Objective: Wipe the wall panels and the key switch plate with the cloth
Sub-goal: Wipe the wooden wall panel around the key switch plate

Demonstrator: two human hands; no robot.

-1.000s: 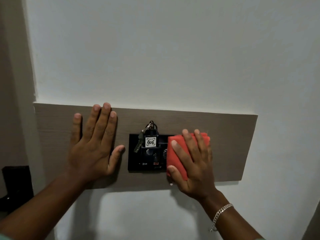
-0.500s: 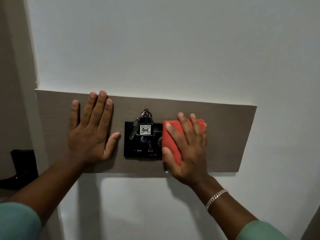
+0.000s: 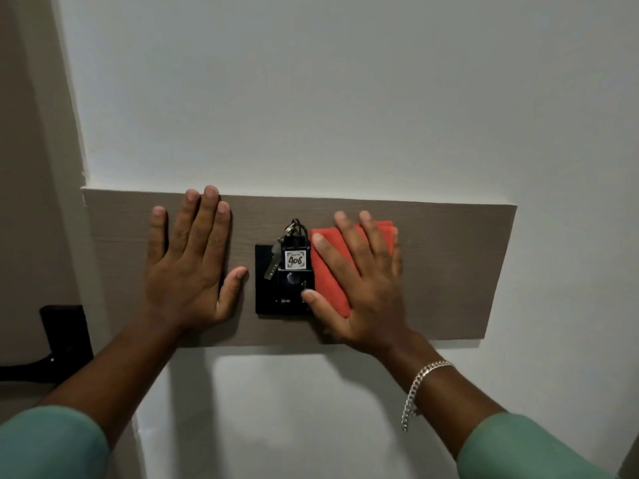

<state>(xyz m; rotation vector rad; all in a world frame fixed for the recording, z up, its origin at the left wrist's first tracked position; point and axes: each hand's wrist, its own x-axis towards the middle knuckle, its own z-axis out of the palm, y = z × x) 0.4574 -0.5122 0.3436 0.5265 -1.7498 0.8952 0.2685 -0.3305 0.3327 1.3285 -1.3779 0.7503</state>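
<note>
The right hand lies flat with its fingers spread, pressing a red cloth on the brown wall panel. The cloth covers the right edge of the black key switch plate, where keys hang. The left hand rests flat on the panel, fingers open, holding nothing.

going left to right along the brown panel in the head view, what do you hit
left hand flat on the wood panel → black key switch plate with key tag marked 406 → right hand pressing the red cloth
</note>
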